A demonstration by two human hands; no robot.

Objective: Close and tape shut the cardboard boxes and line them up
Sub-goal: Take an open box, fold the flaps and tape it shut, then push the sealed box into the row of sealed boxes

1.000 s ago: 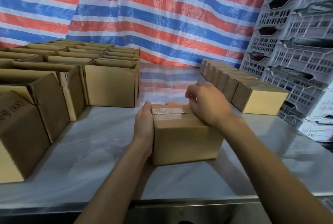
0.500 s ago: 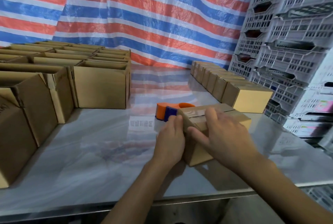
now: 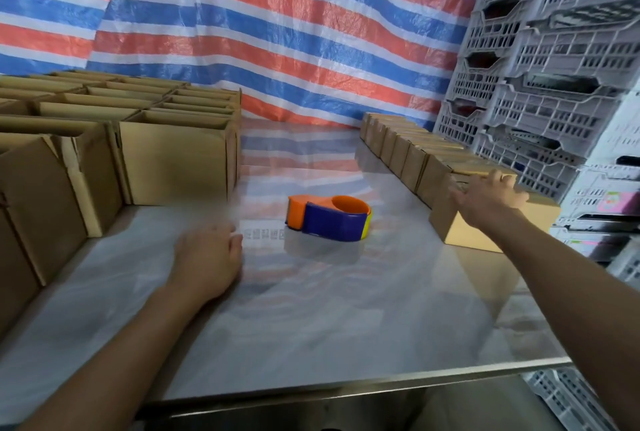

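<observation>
Head view, left to right: open boxes [image 3: 173,160] wait at our left. Our left hand [image 3: 207,259] has let go, lying loosely spread and empty on the table [image 3: 346,326]. The tape dispenser [image 3: 329,217] sits mid-table. Our right hand [image 3: 488,196], fingers spread flat, presses the box [image 3: 464,226] we held a moment ago against the sealed row [image 3: 401,146]. So that box is done; next open one follows.

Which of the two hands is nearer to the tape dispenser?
The left hand: it hovers just left of the tape dispenser, empty. The right hand is farther right, resting on the nearest closed box of the row.
</observation>
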